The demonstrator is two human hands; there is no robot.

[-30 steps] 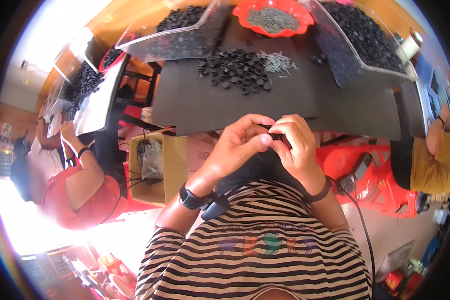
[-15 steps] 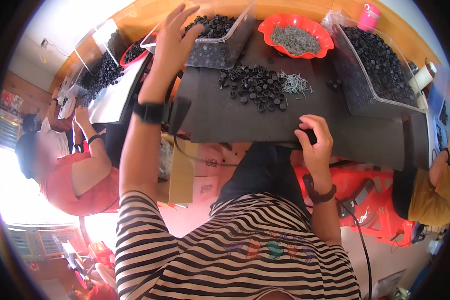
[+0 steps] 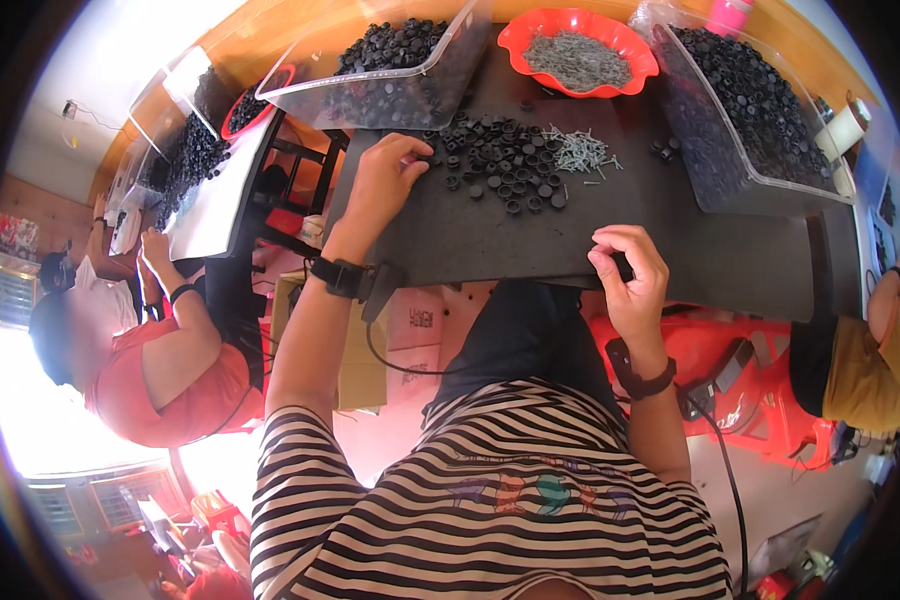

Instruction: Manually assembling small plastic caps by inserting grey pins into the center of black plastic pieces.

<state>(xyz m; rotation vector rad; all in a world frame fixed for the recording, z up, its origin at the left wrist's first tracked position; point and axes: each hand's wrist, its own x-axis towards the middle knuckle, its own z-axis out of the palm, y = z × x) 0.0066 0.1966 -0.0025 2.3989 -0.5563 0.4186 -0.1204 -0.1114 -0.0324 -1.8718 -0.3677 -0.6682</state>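
Loose small black plastic caps (image 3: 510, 165) lie in a pile on the dark tabletop, with short silvery screws (image 3: 582, 152) heaped at their right. At the pile's left edge is my left hand (image 3: 378, 180), its thumb and bent fingers apart, fingertips beside the nearest caps. My right hand (image 3: 632, 275) hovers by the table's front edge, right of the pile. Its fingers curl toward the thumb around something dark, too shadowed to make out. Both wrists wear black bands.
Clear bins of black caps stand at the back left (image 3: 315, 100) and right (image 3: 715, 165). Between them sits a red scalloped bowl (image 3: 649, 65) of screws. Another person (image 3: 170, 370) works at the left; someone's arm shows at the right edge. A cable (image 3: 725, 480) hangs beside my right arm.
My left hand has come down from over the back left bin to the left edge of the cap pile. My right hand has stayed almost still.
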